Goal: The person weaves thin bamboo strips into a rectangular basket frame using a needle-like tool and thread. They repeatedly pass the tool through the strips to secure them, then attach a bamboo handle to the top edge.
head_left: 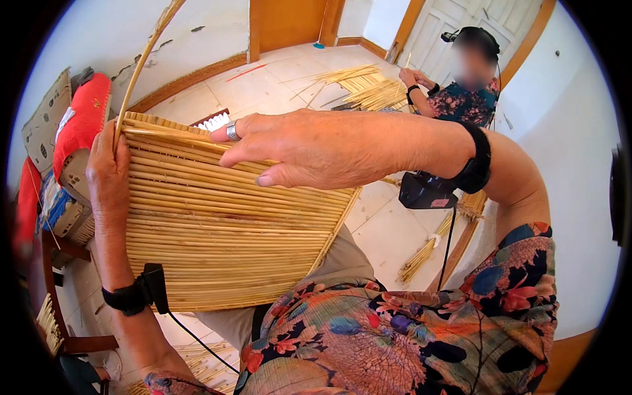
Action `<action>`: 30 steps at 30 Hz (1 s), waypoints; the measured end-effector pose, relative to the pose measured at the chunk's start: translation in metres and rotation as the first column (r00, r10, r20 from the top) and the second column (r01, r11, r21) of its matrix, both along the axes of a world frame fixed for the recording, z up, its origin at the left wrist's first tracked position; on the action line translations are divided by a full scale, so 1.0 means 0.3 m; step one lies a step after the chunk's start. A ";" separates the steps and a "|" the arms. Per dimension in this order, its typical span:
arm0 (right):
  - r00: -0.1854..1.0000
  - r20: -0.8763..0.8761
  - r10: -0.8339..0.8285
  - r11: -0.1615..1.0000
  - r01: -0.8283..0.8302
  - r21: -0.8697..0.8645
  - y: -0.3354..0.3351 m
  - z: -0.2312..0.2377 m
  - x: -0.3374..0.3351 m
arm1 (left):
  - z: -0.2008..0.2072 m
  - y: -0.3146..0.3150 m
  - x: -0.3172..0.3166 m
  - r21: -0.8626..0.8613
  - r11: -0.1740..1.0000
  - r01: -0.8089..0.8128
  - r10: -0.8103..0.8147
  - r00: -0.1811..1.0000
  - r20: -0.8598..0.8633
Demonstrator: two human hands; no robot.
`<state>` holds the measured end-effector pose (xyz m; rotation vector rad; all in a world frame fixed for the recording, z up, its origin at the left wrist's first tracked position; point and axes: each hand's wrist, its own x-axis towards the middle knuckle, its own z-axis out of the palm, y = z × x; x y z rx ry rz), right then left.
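Counted at nine o'clock: one stalk panel (217, 227), one left hand (107, 168); at eleven: one right hand (299, 146); at ten: one ring (232, 131); at two: one co-worker (464, 102).

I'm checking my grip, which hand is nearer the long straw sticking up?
Left: your left hand is at the lower end of the straw; your right hand is off to its right, over the mat.

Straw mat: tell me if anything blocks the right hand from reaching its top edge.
Nothing visible does. The right hand is already over the top edge of the straw mat; whether its fingertips touch is unclear. The left hand and upright stalk are at the far left corner, clear of it.
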<state>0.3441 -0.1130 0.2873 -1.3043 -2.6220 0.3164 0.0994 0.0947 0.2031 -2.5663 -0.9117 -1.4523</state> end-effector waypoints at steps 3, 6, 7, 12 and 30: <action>0.988 0.120 -0.093 0.991 0.104 -0.089 -0.050 0.011 -0.040 | -0.013 -0.016 -0.010 0.007 1.000 0.014 -0.014 1.000 0.004; 0.963 0.238 -0.129 0.956 0.185 -0.230 -0.105 0.078 -0.089 | -0.018 -0.021 -0.009 0.021 1.000 0.012 -0.011 1.000 -0.008; 0.966 0.221 -0.136 0.964 0.180 -0.195 -0.099 0.072 -0.085 | -0.018 -0.023 -0.008 0.001 1.000 0.016 -0.016 1.000 -0.005; 0.957 0.255 -0.142 0.982 0.167 -0.082 -0.053 0.068 -0.088 | -0.022 -0.032 0.003 0.046 0.999 0.023 -0.024 0.999 0.021; 0.942 0.114 -0.315 0.898 0.257 0.357 0.139 -0.233 -0.197 | -0.021 -0.073 -0.003 0.035 0.999 -0.029 0.026 0.996 0.085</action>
